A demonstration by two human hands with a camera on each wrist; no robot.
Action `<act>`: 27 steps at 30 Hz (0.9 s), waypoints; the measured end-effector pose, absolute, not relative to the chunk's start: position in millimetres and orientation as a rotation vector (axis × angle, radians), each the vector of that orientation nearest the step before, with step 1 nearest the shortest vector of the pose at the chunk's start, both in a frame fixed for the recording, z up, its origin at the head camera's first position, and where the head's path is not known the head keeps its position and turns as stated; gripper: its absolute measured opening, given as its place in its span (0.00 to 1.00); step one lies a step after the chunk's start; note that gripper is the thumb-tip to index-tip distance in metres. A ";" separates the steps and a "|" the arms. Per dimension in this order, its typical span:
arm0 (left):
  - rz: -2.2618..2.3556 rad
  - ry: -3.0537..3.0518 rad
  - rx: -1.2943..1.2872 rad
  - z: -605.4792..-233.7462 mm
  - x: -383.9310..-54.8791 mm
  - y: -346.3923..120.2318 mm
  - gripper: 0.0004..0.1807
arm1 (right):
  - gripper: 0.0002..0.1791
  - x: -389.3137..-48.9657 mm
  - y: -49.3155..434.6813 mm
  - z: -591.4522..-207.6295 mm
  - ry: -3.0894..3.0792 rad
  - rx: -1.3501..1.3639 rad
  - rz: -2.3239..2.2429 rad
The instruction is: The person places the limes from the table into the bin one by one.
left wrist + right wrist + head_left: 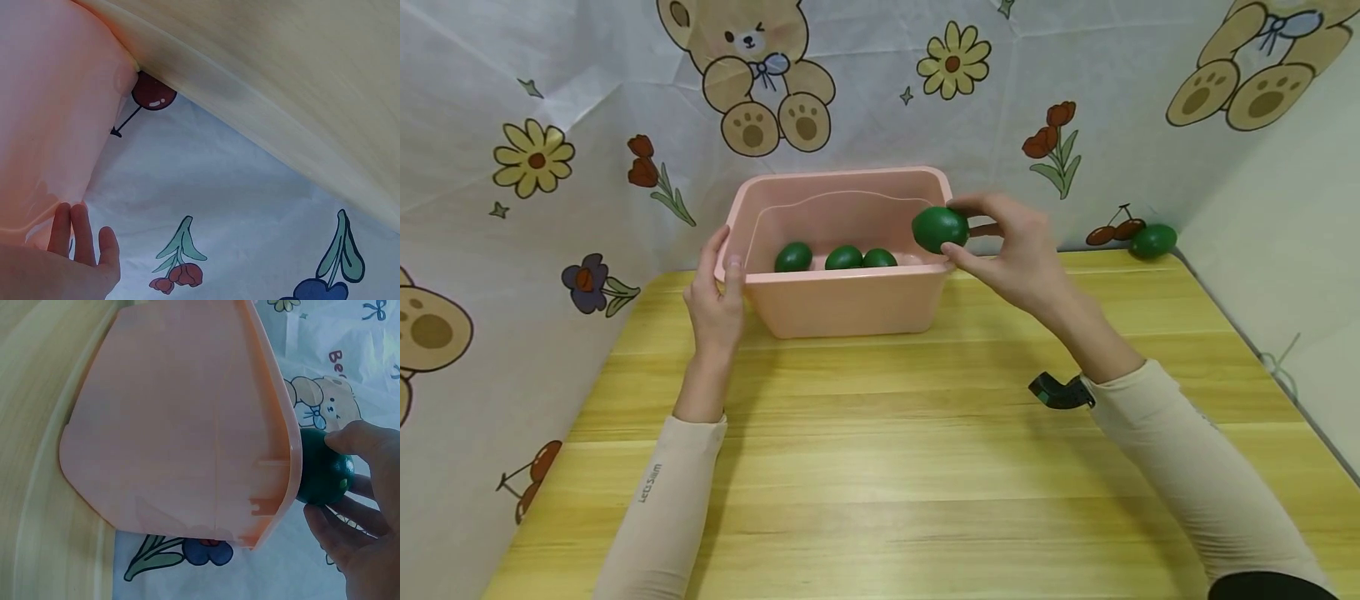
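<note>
A pink plastic bin (850, 304) stands against the back of the table. At its left front corner my left hand (715, 304) holds the rim, thumb on the near side and fingers along the outer left wall. My right hand (1018, 250) pinches a glossy dark green lime (940, 230) between thumb and fingers, level with the bin's right rim. The right wrist view shows the lime (325, 467) just beyond the bin's rim (294, 444), partly hidden by it. Inside the bin lie three more green limes (844, 257), their lower parts hidden by the front wall.
Another green lime (1153, 241) lies at the table's far right corner. Behind the wooden table (880, 450) hangs a white cloth (880, 108) printed with bears and flowers. A pale wall (1300, 275) borders the right edge. A black strap piece (1062, 392) sticks out by my right cuff.
</note>
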State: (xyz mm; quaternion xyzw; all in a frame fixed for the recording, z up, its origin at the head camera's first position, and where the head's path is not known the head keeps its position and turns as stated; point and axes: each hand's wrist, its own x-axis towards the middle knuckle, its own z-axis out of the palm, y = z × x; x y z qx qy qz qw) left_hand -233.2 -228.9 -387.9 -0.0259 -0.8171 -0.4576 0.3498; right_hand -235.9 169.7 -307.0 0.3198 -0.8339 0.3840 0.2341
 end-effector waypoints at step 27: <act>-1.181 -2.104 -0.076 -387.2 -233.5 -228.0 0.30 | 0.16 -236.8 213.8 -327.6 -2.354 0.621 0.992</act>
